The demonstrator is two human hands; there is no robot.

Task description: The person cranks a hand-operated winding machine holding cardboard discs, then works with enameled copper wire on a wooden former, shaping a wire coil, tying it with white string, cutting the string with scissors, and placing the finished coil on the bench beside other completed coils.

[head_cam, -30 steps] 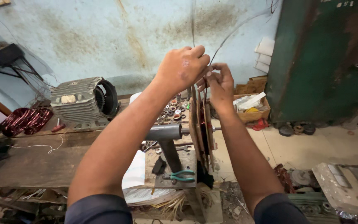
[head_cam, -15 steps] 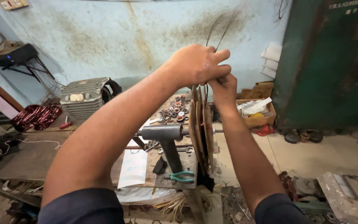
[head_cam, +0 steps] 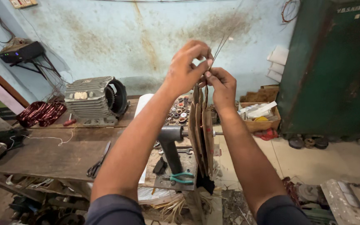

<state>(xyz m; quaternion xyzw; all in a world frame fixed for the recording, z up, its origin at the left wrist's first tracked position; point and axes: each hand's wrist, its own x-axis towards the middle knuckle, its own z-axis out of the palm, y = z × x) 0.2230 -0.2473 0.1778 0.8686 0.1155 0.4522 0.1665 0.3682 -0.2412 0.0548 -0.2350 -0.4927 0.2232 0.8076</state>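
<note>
Stained pale-blue wall (head_cam: 117, 37) fills the back of the view; a tall green metal cabinet (head_cam: 330, 71) stands at the right.

Long wooden workbench (head_cam: 42, 154) runs from the left edge to the middle. At its back edge sits a grey ribbed motor housing (head_cam: 94, 100), open end facing right. Left of it, near the bench's back-left corner, lie dark red copper coils (head_cam: 40, 113). A white cord (head_cam: 42, 138) trails across the left part of the bench top. Black-handled scissors (head_cam: 98, 161) lie near the front edge.

At the bench's right end stands a winding machine (head_cam: 171, 146) on a metal post, with flat brown wooden formers (head_cam: 201, 133) stacked upright on its shaft. Teal-handled pliers (head_cam: 180, 178) lie on the machine's base plate, at the front-right corner. Behind the machine is a tray of small spools and parts (head_cam: 180, 113).

On the floor right of the bench, a cardboard box (head_cam: 257, 114) holds white and yellow items.

Both arms reach forward over the formers. The left hand (head_cam: 186, 68) is raised just above their top edge, thumb and fingertips pinched closed on thin wire strands (head_cam: 221, 43). The right hand (head_cam: 221, 85) sits just below and beside it, touching it, fingers curled closed around the same strands. The strands rise from between the 2 hands toward the upper right, then blur against the wall.
</note>
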